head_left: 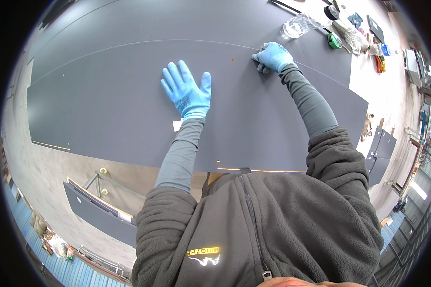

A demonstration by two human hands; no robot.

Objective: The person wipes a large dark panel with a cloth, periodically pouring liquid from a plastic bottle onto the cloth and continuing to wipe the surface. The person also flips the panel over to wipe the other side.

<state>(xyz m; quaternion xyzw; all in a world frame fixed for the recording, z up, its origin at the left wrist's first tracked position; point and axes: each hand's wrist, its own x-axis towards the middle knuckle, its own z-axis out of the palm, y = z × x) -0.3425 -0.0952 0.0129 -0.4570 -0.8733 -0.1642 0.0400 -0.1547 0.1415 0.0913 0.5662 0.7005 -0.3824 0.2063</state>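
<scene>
In a light blue glove, my left hand [187, 93] lies flat with fingers spread on a large dark grey panel [105, 105]. Farther to the right, my right hand [274, 57], gloved the same way, rests by the thin seam between this panel and a second grey panel [153, 24] beyond it. Its fingers are curled and pressed together; whatever they may hold is hidden. A small round hole [232, 60] shows between my hands, and another small hole [218, 161] sits by the near edge. Beside my left wrist is a white label [177, 126].
At the far right stand a clear plastic container [296, 27], a green tape roll [334, 41], a clear bottle [381, 49] and orange-handled tools [380, 64]. More grey panels lean at the lower left [98, 210] near a wheeled metal frame [99, 184], and at the right [381, 148].
</scene>
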